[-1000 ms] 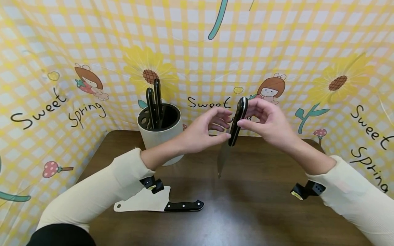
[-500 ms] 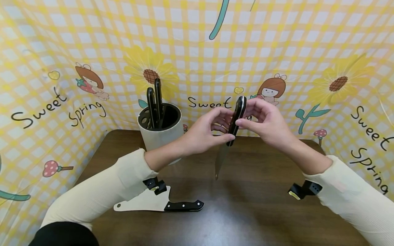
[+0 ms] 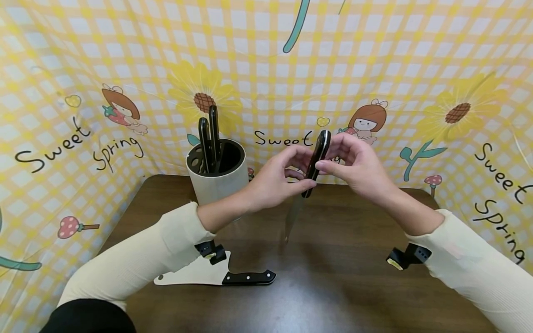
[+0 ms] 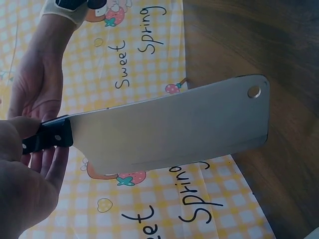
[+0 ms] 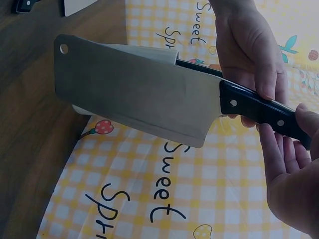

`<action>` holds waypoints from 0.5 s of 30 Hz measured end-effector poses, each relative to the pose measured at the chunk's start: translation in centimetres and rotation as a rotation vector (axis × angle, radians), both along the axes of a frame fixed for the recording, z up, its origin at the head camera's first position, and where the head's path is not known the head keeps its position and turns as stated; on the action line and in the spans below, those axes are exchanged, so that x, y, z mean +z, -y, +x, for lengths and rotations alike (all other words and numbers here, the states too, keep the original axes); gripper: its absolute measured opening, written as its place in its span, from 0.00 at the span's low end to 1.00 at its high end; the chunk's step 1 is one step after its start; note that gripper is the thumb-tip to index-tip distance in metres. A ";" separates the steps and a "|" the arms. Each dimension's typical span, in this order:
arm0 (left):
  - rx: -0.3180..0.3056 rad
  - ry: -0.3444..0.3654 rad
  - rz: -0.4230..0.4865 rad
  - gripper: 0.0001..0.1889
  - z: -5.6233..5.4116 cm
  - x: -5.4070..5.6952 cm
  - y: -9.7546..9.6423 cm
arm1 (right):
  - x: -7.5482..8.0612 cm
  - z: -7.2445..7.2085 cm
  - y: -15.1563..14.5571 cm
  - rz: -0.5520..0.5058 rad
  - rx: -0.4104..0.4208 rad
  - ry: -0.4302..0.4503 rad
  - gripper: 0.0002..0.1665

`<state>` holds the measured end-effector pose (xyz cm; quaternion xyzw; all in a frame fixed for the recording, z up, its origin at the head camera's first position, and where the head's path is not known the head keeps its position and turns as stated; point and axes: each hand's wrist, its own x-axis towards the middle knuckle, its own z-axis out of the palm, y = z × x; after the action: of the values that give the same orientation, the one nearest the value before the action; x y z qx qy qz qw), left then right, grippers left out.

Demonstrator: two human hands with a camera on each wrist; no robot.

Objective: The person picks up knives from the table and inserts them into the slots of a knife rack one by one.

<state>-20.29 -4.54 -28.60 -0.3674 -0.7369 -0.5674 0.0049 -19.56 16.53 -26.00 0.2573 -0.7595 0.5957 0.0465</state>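
Observation:
Over the table hangs a cleaver, held by both hands, its black riveted handle uppermost and its blade pointing down. Edge-on in the head view, its broad steel blade with a corner hole fills the left wrist view. My left hand pinches the handle close to the blade, thumb in front and fingers behind. Higher up the same handle, my right hand grips with thumb and fingertips; the right wrist view shows this right hand at the handle's end. A second cleaver lies flat, partly covered by the left forearm's wrist camera.
A white round knife holder stands at the back left, partly behind the left forearm. Two black-handled tools stick up from its dark slotted top. A yellow checked cloth surrounds the brown table on the back and sides.
The held cleaver and my right hand have shifted slightly left. My left hand has moved right onto the handle, its thumb now against it. The second cleaver and the holder have stayed put.

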 end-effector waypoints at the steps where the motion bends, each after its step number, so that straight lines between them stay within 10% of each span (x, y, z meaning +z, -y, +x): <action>1: -0.002 0.002 0.006 0.25 0.0 0.0 0.0 | 0.0 0.0 0.0 0.001 0.002 0.002 0.15; 15: 0.031 0.017 0.070 0.24 -0.2 0.2 1.2 | -1.0 0.5 -0.7 0.110 0.050 0.006 0.22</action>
<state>-20.48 -5.74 -28.37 -0.3507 -0.7221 -0.5959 0.0204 -19.08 17.27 -27.03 0.2765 -0.7844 0.5549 0.0151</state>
